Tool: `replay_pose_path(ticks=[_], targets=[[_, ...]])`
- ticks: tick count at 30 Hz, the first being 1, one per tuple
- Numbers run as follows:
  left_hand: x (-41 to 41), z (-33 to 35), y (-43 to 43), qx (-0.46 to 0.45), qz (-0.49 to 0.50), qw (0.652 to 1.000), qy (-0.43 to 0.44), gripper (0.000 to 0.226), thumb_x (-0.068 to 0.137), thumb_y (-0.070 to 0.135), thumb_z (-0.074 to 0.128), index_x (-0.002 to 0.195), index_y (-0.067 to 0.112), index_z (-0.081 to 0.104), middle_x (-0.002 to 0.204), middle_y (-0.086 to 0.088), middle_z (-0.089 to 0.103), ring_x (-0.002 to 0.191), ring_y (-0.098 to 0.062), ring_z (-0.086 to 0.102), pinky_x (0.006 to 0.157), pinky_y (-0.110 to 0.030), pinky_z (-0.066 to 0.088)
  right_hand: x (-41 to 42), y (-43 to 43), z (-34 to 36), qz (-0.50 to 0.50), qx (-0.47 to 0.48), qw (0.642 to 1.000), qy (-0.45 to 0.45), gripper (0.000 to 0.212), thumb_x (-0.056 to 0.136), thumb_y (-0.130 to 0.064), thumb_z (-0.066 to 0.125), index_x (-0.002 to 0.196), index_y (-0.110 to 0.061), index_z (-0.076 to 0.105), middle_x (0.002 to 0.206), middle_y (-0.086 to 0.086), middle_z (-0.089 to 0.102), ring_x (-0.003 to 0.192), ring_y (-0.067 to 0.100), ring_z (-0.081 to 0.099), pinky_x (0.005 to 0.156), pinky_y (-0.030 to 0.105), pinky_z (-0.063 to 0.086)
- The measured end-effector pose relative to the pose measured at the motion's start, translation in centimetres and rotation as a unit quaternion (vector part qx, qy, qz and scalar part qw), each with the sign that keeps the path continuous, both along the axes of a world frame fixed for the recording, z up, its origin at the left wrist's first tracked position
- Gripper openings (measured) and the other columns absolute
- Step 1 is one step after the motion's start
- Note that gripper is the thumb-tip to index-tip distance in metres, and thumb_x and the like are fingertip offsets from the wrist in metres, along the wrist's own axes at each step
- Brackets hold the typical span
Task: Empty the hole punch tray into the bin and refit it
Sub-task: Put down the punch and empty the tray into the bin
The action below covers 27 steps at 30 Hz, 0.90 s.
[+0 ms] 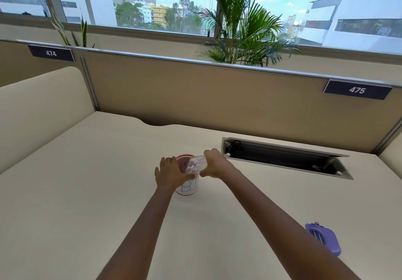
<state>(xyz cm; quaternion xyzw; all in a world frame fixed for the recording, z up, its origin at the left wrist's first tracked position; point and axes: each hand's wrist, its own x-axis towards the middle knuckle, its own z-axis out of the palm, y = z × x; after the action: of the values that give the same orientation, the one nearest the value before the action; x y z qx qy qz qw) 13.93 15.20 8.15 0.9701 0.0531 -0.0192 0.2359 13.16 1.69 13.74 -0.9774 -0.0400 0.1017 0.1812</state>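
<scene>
A wide cream desk [87, 192] was seen below a tan partition [195, 97], with the bin taken as the landmark near the desk's middle. Beyond and to the right of the bin, an open cable trough [282, 158] was set into the desk. Both forearms were extended forward toward the bin, converging on it. Well to the right of the bin and nearer the viewer, the purple hole punch [324, 238] was laid on the desk. The bin [187, 187], a small red mesh cup with a white paper label, was gripped around its left side by the left hand [168, 175], fingers wrapped. Directly over the bin's rim, the clear tray [194, 164] was tilted, white paper bits visible inside, and was pinched at its right end by the right hand [214, 163].
</scene>
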Motion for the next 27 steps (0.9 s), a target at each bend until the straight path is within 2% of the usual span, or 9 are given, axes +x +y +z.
replay_pose_path(ticks=[3,6,12,16,22,25,27], targets=[[0.0,0.1,0.0,0.005,-0.003,1.0,0.001,0.09,0.069,0.06,0.067,0.136,0.008,0.039,0.144,-0.01,0.041,0.14,-0.025,0.029,0.111,-0.045,0.032,0.7,1.0,0.2,0.008,-0.016,1.0,0.011,0.056,0.077,-0.012,0.07,0.125,0.0,0.043,0.132,0.018,0.037,0.113,0.035,0.052,0.085,0.037,0.048],[0.0,0.0,0.0,0.013,-0.008,1.0,0.001,0.089,0.071,0.06,0.065,0.138,0.008,0.037,0.147,-0.009,0.039,0.142,-0.026,0.025,0.112,-0.045,0.031,1.1,2.2,-0.1,0.024,-0.025,0.999,-0.005,0.056,0.079,-0.009,0.067,0.128,0.0,0.04,0.133,0.019,0.037,0.116,0.037,0.051,0.091,0.039,0.047],[-0.1,-0.1,0.1,0.003,-0.009,1.0,-0.005,0.086,0.071,0.057,0.068,0.136,0.008,0.038,0.148,-0.007,0.04,0.145,-0.025,0.018,0.113,-0.045,0.029,0.9,3.4,-1.3,0.068,-0.041,0.996,-0.045,0.059,0.081,-0.017,0.067,0.132,-0.008,0.04,0.127,0.018,0.052,0.115,0.035,0.053,0.092,0.041,0.047],[-0.2,-0.2,0.1,-0.014,-0.004,1.0,0.0,0.09,0.07,0.058,0.067,0.139,0.009,0.035,0.15,-0.007,0.037,0.147,-0.026,0.013,0.114,-0.045,0.026,0.6,2.8,-1.9,0.073,-0.031,0.993,-0.084,0.055,0.082,-0.017,0.063,0.133,-0.017,0.041,0.12,0.018,0.06,0.112,0.034,0.054,0.087,0.039,0.049],[-0.2,-0.3,0.2,-0.033,0.001,0.999,0.001,0.091,0.069,0.061,0.066,0.139,0.012,0.035,0.15,-0.006,0.037,0.147,-0.027,0.013,0.115,-0.046,0.025,-0.2,1.8,-2.1,0.066,-0.028,0.982,-0.176,0.051,0.086,-0.004,0.052,0.133,-0.022,0.043,0.112,0.016,0.065,0.105,0.034,0.055,0.076,0.037,0.049],[-0.1,-0.4,0.2,-0.034,-0.002,0.999,0.001,0.09,0.069,0.061,0.067,0.139,0.013,0.035,0.15,-0.006,0.038,0.147,-0.027,0.014,0.115,-0.047,0.025,-0.5,1.6,-2.2,0.067,-0.026,0.973,-0.218,0.052,0.086,0.0,0.051,0.133,-0.022,0.043,0.107,0.014,0.065,0.101,0.032,0.053,0.067,0.035,0.044],[-0.1,-0.4,0.2,-0.033,-0.004,0.999,0.004,0.09,0.069,0.061,0.066,0.139,0.013,0.035,0.15,-0.005,0.037,0.147,-0.027,0.014,0.115,-0.047,0.025,-0.8,1.5,-2.3,0.08,-0.032,0.973,-0.215,0.05,0.087,-0.001,0.05,0.132,-0.022,0.044,0.107,0.014,0.066,0.1,0.032,0.054,0.065,0.032,0.041]])
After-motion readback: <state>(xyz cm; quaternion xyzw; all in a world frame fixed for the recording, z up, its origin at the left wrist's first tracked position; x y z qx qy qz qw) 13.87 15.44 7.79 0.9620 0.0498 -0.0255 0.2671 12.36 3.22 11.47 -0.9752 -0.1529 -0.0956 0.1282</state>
